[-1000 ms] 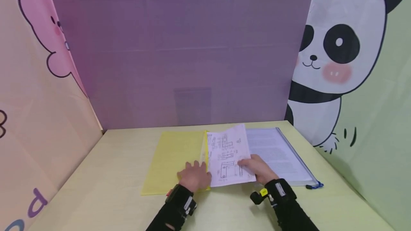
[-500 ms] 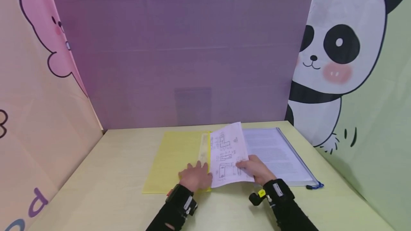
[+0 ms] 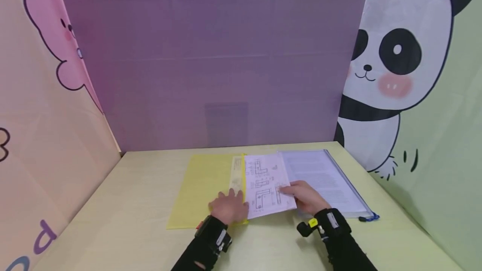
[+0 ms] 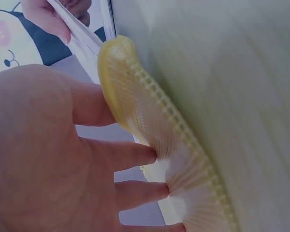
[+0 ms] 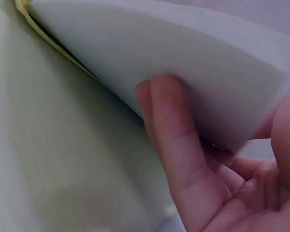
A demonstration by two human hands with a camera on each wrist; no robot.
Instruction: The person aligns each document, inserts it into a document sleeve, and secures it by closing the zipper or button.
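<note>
A yellow pouch (image 3: 205, 187) with a ribbed edge (image 4: 171, 104) lies flat on the table. My left hand (image 3: 227, 207) rests on its right side, fingers spread and fairly straight, the thumb at the pouch's rim. White paper with line drawings (image 3: 265, 183) sticks out to the right from the pouch's mouth; its left edge meets the yellow rim. My right hand (image 3: 306, 197) pinches the paper's near right part, thumb on top and fingers (image 5: 171, 111) underneath. How far the paper reaches inside the pouch cannot be told.
Right of the paper, partly under it, lies a clear document bag (image 3: 324, 179) holding printed sheets, with a dark edge and a blue pull cord (image 3: 370, 217). A pale wooden table (image 3: 139, 204) bears everything, with a purple curtain (image 3: 226, 62) behind it.
The paper's far end has dropped and lies flatter than before. My right hand shifted slightly left, then back right, still gripping the paper. My left hand stays nearly still on the pouch.
</note>
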